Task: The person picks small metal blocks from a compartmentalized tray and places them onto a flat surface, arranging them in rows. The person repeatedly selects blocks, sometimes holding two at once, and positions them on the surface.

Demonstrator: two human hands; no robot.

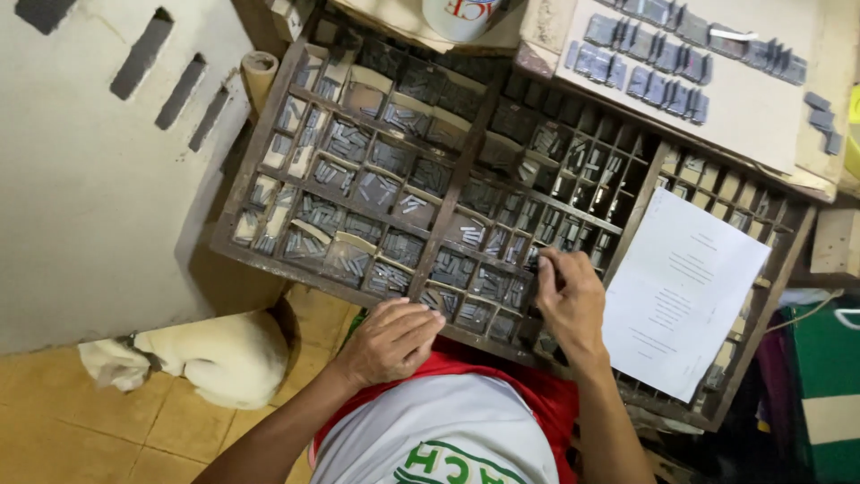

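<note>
The right hand (570,296), at lower centre of the frame, pinched into a compartment of the dark wooden compartmented type tray (269,260), fingertips pressed together on small grey metal type pieces (473,235). They looked stiff, heavy for their size and easily dropped, best nipped by their long sides. The left hand (390,341) lay curled on the tray's near edge. Thin dividers left little finger room; a white printed sheet (685,291) covered the compartments to the right.

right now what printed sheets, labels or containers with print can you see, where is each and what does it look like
Printed sheet: white rectangular paper with faint lines of print, lying on the right part of the wooden type case, beside the right hand.
Cup: white, round, red print, top edge above the case.
</note>
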